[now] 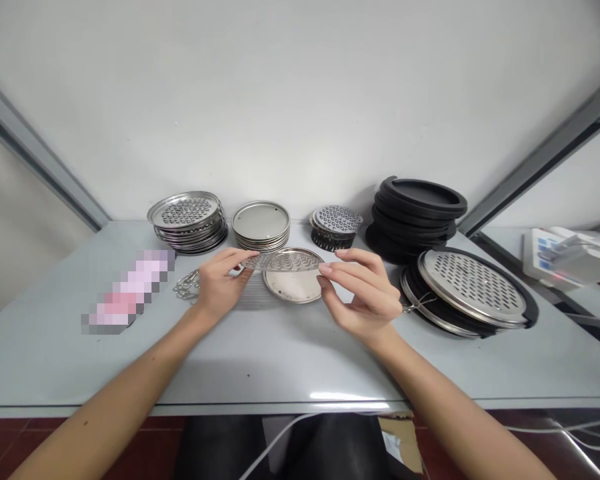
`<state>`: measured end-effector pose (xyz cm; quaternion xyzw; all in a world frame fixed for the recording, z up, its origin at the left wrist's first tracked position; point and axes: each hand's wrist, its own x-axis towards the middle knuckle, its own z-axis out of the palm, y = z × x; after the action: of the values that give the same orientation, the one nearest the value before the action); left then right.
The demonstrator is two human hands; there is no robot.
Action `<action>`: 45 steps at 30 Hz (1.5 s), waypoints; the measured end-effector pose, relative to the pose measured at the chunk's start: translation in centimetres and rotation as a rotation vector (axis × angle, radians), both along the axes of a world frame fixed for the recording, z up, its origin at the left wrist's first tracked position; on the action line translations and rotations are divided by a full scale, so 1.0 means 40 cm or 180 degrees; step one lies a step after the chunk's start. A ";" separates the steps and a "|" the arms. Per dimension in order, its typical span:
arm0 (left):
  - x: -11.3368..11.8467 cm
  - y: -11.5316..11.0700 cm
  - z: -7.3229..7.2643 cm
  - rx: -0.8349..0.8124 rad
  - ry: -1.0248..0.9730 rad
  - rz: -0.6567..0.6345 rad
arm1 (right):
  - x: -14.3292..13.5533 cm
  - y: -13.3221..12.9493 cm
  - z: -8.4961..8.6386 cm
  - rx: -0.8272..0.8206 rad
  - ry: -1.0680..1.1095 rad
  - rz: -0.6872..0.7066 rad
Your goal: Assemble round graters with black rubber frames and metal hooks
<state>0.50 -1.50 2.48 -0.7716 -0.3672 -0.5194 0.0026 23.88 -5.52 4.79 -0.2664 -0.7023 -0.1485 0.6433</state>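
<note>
Tilted almost edge-on, a thin perforated metal disc (pixel 283 262) is held up between my two hands. My left hand (pixel 223 279) pinches its left edge between thumb and fingers. At the right edge, fingertips and thumb of my right hand (pixel 363 290) close on the rim, with the index finger lifted off. Behind and below the disc, a shallow round metal plate (pixel 295 288) lies on the table, partly covered by it. A small bunch of metal chain or wire loops (pixel 186 285) lies just left of my left hand.
Along the wall stand stacks of perforated metal plates (pixel 187 212), plain round lids (pixel 261 221), small patterned discs (pixel 337 219) and black rings (pixel 420 197). A tilted pile topped by a perforated plate (pixel 473 283) is at right. A blurred pink item (pixel 135 287) lies left on the table (pixel 205 373).
</note>
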 end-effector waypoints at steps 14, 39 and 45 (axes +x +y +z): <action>-0.002 0.002 0.000 0.0066 0.0016 -0.0023 | -0.004 -0.005 0.009 -0.0036 -0.0065 0.0208; 0.009 0.001 -0.017 -0.0150 -0.0003 -0.0126 | 0.000 -0.011 0.005 -0.0060 -0.0144 0.0700; 0.007 0.001 -0.015 -0.0137 0.0008 -0.0099 | 0.003 -0.012 0.004 -0.0052 -0.0207 0.0928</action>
<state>0.79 -1.46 1.88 -0.7778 -0.3662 -0.5103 -0.0217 23.99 -6.02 4.95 -0.1619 -0.7552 -0.0563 0.6327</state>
